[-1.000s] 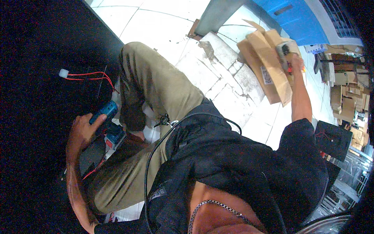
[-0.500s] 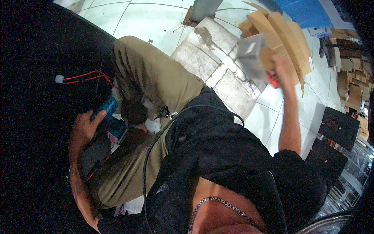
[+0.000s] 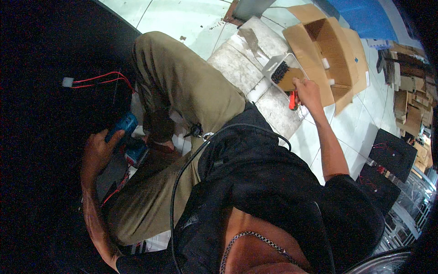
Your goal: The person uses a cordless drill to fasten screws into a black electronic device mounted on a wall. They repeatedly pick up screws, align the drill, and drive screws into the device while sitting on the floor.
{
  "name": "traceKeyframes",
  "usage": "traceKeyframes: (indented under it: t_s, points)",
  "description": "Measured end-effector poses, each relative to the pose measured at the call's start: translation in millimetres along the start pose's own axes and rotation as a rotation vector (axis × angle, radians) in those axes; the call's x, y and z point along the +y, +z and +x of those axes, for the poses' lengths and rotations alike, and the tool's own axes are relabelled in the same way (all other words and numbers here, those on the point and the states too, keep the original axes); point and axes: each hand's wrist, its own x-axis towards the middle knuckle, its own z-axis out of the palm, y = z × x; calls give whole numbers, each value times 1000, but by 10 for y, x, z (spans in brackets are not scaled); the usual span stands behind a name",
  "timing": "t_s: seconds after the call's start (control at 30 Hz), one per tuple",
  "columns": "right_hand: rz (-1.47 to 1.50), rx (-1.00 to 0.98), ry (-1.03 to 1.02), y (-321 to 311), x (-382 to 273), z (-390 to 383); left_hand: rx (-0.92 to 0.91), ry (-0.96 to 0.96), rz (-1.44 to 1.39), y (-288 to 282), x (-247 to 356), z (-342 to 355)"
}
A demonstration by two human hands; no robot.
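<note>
Our left hand (image 3: 98, 153) grips a blue cylindrical power tool (image 3: 122, 127) at nine o'clock, our right hand (image 3: 308, 91) clasping a grey rectangular plastic tray (image 3: 280, 68) at one o'clock.

Light fell brightest on the floor (image 3: 182, 18) toward twelve o'clock, washing the tiles pale. From seven to eleven o'clock everything sank into near-black shadow. Fisheye bending curved the rim, and corners vignetted dark, slightly soft.

Blue plastic tool (image 3: 122, 126), lower left, is showing a smooth, slightly glossy shell. Clear plastic tray (image 3: 284, 73) and matt brown cardboard box (image 3: 329, 50) are sitting upper right on glossy floor tiles (image 3: 182, 18).
</note>
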Motion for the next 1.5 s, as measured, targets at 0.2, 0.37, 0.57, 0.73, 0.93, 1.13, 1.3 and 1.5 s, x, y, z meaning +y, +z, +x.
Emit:
traceKeyframes:
  t_s: [0.2, 0.37, 0.57, 0.73, 0.93, 1.13, 1.3, 1.5]
  points:
    - [-327, 135, -419, -471, -896, 205, -12, -120, 0, -189, 4, -139]
    - [-200, -142, -450, -79, -660, 662, -107, -76, -127, -289, 5, 9]
    - [-371, -326, -396, -56, -794, 684, -70, -55, -127, -321, 50, 123]
    - [-384, -357, -392, 138, -560, 988, -101, -11, -232, 166, -140, 566]
    - [-343, -512, -266, 326, -162, 1382, -80, 66, -260, 850, -194, 1001]
    - [-210, -561, -195, 309, -712, 1671, -125, -106, -357, -210, 185, 1111]
    - [-25, -283, -467, 158, -1344, 1937, 275, 43, -64, -575, 698, 804]
    - [726, -729, -1483, 248, -2501, 1132, -45, 82, -275, -1483, 1993, 496]
